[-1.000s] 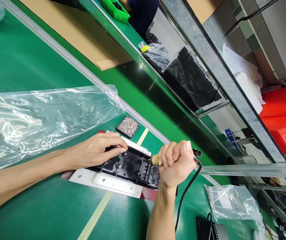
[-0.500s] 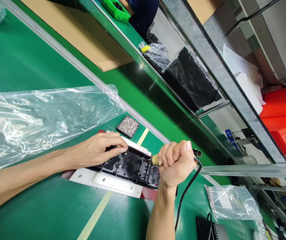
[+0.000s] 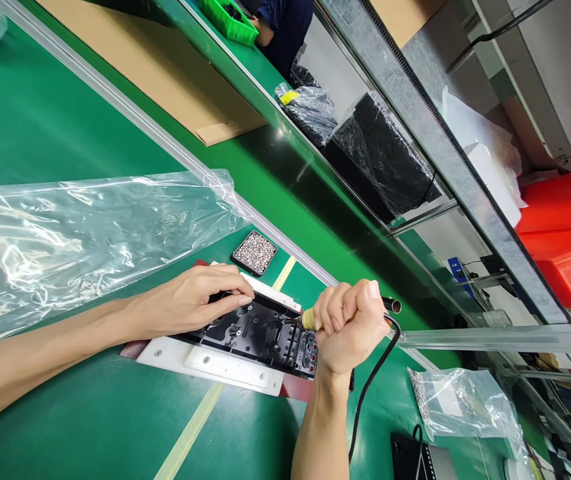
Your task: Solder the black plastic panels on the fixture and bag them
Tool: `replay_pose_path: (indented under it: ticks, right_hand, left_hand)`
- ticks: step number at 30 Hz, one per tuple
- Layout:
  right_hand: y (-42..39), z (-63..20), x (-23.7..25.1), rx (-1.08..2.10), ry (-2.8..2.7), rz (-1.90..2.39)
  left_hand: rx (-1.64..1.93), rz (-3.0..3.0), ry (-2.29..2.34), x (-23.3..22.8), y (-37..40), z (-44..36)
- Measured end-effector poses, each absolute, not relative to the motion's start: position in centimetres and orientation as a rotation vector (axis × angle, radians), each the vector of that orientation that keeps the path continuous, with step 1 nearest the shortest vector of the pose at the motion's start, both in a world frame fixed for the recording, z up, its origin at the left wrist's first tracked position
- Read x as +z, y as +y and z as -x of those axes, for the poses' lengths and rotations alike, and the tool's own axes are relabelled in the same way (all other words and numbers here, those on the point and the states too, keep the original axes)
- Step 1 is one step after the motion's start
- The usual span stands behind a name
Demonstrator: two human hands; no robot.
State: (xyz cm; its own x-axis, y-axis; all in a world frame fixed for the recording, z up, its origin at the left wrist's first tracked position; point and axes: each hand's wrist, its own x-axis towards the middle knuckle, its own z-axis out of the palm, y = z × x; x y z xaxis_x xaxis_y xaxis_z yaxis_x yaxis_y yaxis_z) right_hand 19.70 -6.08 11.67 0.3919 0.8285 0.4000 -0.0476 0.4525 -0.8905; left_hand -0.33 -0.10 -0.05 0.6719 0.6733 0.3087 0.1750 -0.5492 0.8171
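My right hand [image 3: 348, 323] is wrapped round a soldering iron [image 3: 308, 319] with a yellow collar and a black cord. Its thin metal tip points down at a black plastic housing [image 3: 260, 337] with ribs, posts and several red-marked round spots at the near right end. White fixture blocks [image 3: 235, 369] flank the housing. Over its left part lies my left hand [image 3: 215, 293], thumb and forefinger pinched close together near the upper edge. What they hold, if anything, is hidden. Just beyond sits a small black tray [image 3: 254, 253] full of tiny metal pieces.
Clear plastic sheeting [image 3: 95, 233] spreads across the green bench at left. Past the metal rail lies cardboard [image 3: 165, 73]. A plastic bag [image 3: 465, 400] and a black device [image 3: 418, 457] are at lower right. A co-worker's arm [image 3: 265, 30] shows beside a green basket [image 3: 230, 20].
The view has shifted very slightly. Both my hands and the soldering iron keep their places at the housing. The co-worker's hand has moved by the green basket.
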Motion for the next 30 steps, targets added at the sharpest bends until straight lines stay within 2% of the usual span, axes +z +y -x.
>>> replay_pose_path:
  ticks: [15, 30]
  right_hand:
    - [-6.56, -19.35, 12.57, 0.733, -0.932, 1.092]
    - [-6.33, -19.69, 11.58, 0.693, -0.972, 0.952]
  left_hand:
    - [0.823, -2.053, 0.653, 0.3, -0.27, 0.09]
    - [0.838, -2.048, 0.652, 0.22, -0.3, 0.16]
